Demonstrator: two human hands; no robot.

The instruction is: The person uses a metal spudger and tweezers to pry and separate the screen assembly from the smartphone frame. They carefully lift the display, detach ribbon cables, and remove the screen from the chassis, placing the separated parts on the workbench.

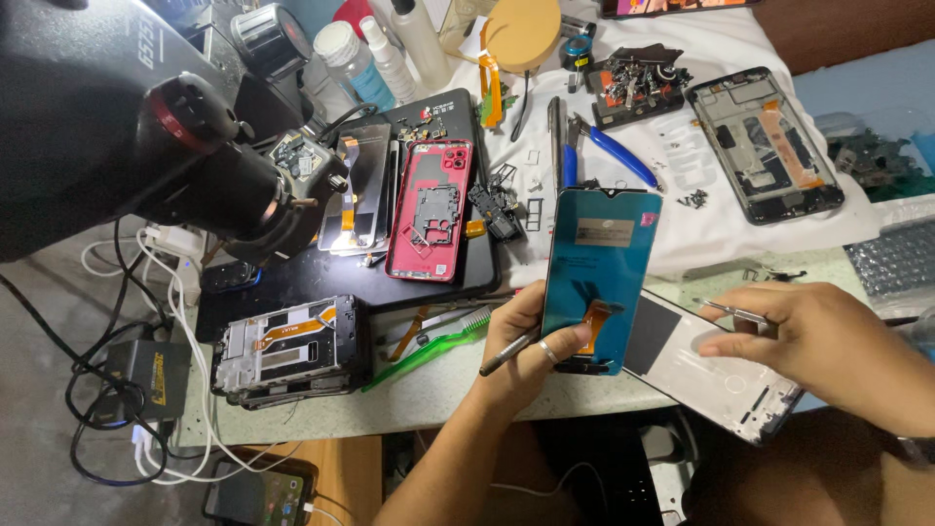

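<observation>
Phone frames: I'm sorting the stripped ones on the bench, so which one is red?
The red phone back cover, lying inside-up on the black mat beside the microscope. The stripped frames at front left and top right are black.

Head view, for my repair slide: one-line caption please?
Left hand holds teal phone screen; right hand holds tweezers over white frame.

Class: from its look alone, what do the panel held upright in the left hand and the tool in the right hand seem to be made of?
The screen panel looks like glass with a glossy teal backing and an orange flexible strip, probably plastic film. The tweezers in the right hand look like bare metal: thin, grey, slightly shiny.
</observation>
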